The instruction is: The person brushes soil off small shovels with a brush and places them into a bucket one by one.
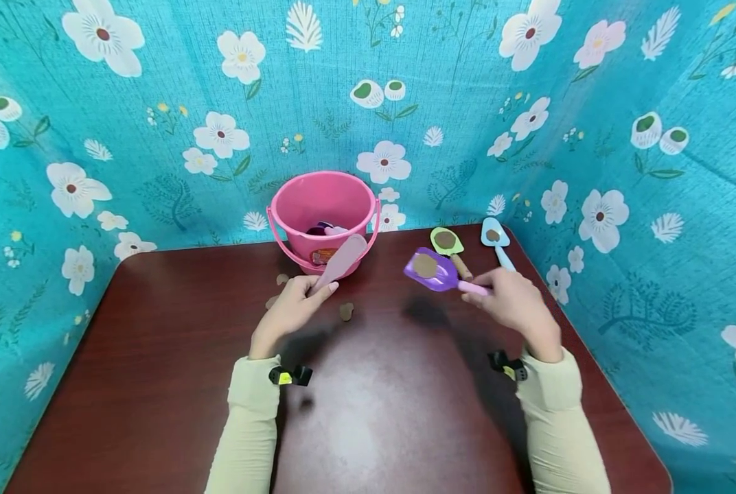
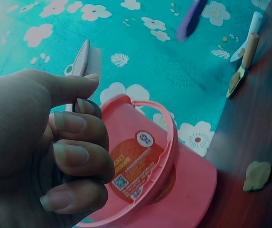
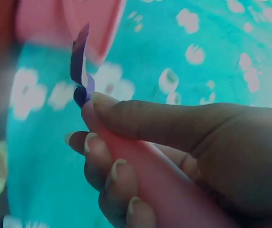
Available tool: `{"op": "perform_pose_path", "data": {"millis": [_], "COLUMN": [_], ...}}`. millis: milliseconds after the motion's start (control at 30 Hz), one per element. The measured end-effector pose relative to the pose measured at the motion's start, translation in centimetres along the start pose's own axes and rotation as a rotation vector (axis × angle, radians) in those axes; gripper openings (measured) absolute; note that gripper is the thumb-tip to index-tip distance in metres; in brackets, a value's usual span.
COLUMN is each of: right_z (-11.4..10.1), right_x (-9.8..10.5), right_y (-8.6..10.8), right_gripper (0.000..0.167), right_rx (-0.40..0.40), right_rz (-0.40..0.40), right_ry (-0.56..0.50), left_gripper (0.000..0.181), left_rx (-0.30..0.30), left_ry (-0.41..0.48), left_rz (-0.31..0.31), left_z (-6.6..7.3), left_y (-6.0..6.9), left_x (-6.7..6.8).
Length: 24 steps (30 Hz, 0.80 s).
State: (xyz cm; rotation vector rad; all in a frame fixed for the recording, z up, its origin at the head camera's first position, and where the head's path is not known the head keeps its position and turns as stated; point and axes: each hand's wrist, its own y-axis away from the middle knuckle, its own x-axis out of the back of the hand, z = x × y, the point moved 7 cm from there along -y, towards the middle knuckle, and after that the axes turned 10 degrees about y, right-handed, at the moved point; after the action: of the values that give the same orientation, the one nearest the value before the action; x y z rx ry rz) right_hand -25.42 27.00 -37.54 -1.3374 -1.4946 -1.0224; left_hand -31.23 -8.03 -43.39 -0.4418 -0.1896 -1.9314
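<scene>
Above the table (image 1: 176, 357), your right hand (image 1: 513, 300) grips the purple scoop (image 1: 447, 276) by its pink handle; hold it level so the brown lump (image 1: 425, 265) (loose, it seems) can't slide. Your left hand (image 1: 290, 310) holds a flat pink tool (image 1: 345, 257) near the pink bucket (image 1: 296, 241).

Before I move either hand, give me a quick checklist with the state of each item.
1. Right hand gripping the purple shovel by its pink handle: ok.
2. Brown lump on the shovel's blade: ok.
3. Left hand holding the pink paddle: ok.
4. Green scoop and blue scoop each bearing a brown piece: ok.
5. Table clear of stray pieces: not ok, some lie near the left hand.
6. Full contents of the pink bucket: cannot tell, its front wall hides part of the inside.
</scene>
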Motion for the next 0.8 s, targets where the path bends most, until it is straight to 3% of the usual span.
{"op": "perform_pose_path", "data": {"millis": [167,333,533,633,800], "right_z": [-4.7,-8.0,-9.3,-9.6,-10.2], "right_x": [-0.7,-1.3,-2.1,-2.4,-2.3], "right_y": [-2.3,-3.7,-4.0,-3.9,-4.1], "right_gripper": [0.032,0.03,0.028,0.027,0.023], "right_rx": [0.053,0.102,0.11,0.125,0.156], "right_rz": [-0.009,0.005,0.02,0.02,0.078], "right_ry": [-0.04,-0.044,-0.073,-0.102,-0.065], "left_gripper": [0.035,0.034,0.032,0.03,0.031], "left_rx": [-0.08,-0.096,-0.121,-0.111,-0.055], "left_ry": [0.015,0.033,0.007,-0.05,-0.142], "left_rz": [-0.03,-0.077,-0.129,-0.143,-0.09], "left_z": [1.0,1.4,1.6,1.2,0.6], "left_y": [-0.1,-0.3,-0.6,-0.7,-0.8], "left_x": [-0.5,-1.5,-3.3,-4.0,-4.2]}}
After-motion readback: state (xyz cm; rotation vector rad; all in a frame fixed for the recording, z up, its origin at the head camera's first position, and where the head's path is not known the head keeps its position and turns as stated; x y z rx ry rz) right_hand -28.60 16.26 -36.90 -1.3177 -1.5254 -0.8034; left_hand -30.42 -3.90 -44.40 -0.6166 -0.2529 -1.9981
